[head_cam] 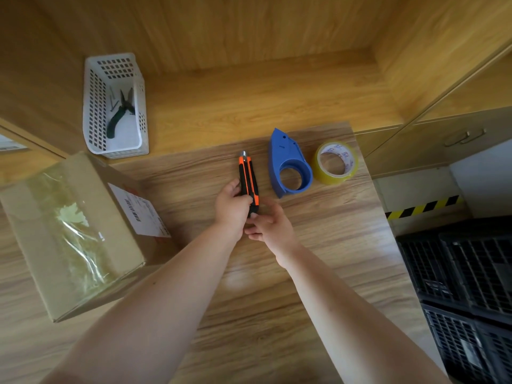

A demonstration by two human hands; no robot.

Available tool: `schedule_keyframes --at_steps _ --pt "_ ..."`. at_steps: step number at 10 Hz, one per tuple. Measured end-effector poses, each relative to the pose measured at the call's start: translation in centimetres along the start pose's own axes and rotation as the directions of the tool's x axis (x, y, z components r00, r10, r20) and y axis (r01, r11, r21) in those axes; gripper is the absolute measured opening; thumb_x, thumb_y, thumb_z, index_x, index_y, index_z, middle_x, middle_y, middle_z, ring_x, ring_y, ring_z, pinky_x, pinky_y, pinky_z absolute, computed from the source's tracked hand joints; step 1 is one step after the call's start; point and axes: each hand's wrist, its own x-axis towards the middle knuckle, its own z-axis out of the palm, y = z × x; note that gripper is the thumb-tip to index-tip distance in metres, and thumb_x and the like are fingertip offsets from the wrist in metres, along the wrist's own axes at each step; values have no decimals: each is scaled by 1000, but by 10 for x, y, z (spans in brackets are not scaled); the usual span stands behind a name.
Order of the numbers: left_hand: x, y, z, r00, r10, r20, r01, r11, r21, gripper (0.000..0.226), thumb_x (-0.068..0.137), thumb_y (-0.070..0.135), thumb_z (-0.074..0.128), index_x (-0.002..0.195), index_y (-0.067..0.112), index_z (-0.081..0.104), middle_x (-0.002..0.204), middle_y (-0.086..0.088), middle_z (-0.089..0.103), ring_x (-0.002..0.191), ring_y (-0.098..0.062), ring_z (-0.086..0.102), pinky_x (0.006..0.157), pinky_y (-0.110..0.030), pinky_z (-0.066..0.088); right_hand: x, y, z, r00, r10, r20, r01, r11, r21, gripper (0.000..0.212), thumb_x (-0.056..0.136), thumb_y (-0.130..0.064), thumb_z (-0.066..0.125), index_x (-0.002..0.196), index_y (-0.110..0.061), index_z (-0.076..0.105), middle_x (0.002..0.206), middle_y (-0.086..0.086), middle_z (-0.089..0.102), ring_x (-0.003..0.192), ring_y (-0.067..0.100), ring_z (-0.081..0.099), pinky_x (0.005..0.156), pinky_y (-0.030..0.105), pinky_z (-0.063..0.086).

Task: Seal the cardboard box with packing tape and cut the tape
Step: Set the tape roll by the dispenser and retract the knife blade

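Observation:
A cardboard box (pixel 83 231) lies at the left of the wooden table, its top covered with shiny clear tape and a white shipping label on its side. An orange-and-black utility knife (pixel 248 178) sits mid-table, tip pointing away. My left hand (pixel 232 207) grips the knife's body. My right hand (pixel 270 224) pinches the knife's rear end. To the right of the knife rest a blue tape dispenser (pixel 288 162), with no roll in it, and a roll of clear packing tape (pixel 336 162).
A white perforated basket (pixel 94 106) holding green-handled pliers (pixel 120 112) stands at the back left. Wooden walls close in behind. Black plastic crates (pixel 468 295) sit on the floor to the right, past the table (pixel 318 273) edge.

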Motion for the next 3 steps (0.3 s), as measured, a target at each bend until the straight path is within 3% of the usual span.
schedule_keyframes --at_steps 1,2,3 --pt "-4 0 -4 1000 -2 1 2 1000 3 64 90 -10 52 146 20 44 134 2 53 89 -6 59 55 -9 50 -7 -2 -2 1000 1 -15 -1 1000 16 33 93 -20 62 124 -20 52 101 14 73 80 24 71 81 41 60" --pt "-9 1 -10 1000 -1 1 1 1000 -7 62 89 -8 54 143 22 48 137 -2 56 110 -15 59 88 -25 54 -15 -7 -3 999 -10 -32 10 1000 7 29 93 -21 62 120 -20 55 98 12 73 78 21 70 80 40 59" --pt "-20 3 -17 1000 -19 -11 19 1000 13 56 89 -6 56 136 24 54 122 -2 63 113 -18 60 103 -39 49 -27 -15 -6 999 -28 -31 27 999 -23 23 93 -20 61 116 -15 60 94 10 74 75 17 68 75 33 56"
